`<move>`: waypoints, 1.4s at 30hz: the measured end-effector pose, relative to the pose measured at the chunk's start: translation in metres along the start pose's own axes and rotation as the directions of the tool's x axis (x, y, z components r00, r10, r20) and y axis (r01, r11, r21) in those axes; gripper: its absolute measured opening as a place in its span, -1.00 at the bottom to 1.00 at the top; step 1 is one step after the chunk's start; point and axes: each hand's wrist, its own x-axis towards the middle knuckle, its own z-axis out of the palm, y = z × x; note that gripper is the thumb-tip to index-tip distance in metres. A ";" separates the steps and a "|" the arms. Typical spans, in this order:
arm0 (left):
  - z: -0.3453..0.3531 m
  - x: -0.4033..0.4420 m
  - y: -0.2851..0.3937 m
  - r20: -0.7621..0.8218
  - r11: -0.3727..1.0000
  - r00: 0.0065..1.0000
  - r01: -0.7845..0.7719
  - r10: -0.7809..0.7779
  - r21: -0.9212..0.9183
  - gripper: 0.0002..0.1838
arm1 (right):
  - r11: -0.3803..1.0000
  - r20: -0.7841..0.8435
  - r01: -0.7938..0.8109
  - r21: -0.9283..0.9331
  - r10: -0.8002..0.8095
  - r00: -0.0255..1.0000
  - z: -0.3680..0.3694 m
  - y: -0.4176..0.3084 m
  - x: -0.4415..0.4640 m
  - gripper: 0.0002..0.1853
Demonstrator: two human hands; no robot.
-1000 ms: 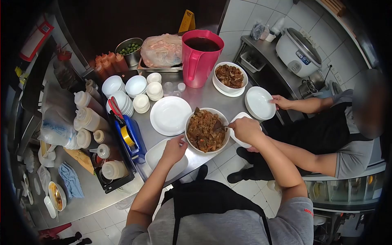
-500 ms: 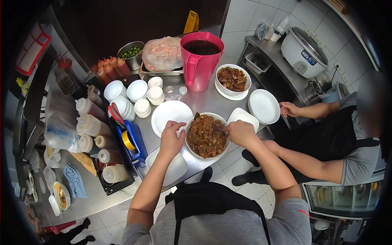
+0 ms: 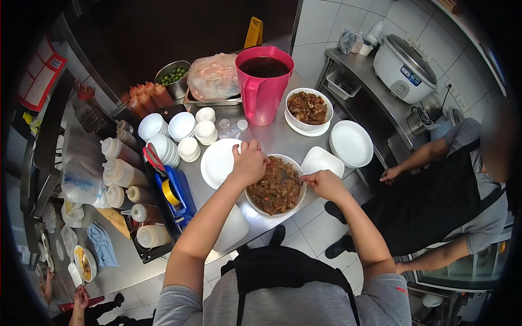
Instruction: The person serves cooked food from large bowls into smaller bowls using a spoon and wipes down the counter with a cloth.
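Right hand grips spoon at three o'clock of bowl; left hand at ten o'clock, hold unclear. Best: bowl steadied, short low strokes.

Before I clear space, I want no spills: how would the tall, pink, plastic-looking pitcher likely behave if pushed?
The pitcher is probably heavy: dark liquid shows near its rim. Tall and seemingly narrower at the base, it might tip if pushed high. Its open top could let liquid slosh out.
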 end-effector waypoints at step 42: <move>0.063 -0.254 -0.067 0.549 -0.218 0.743 0.505 -0.383 -0.835 -0.56 | 0.884 -0.135 0.259 0.390 -0.223 0.965 0.003 -0.041 -0.048 -0.78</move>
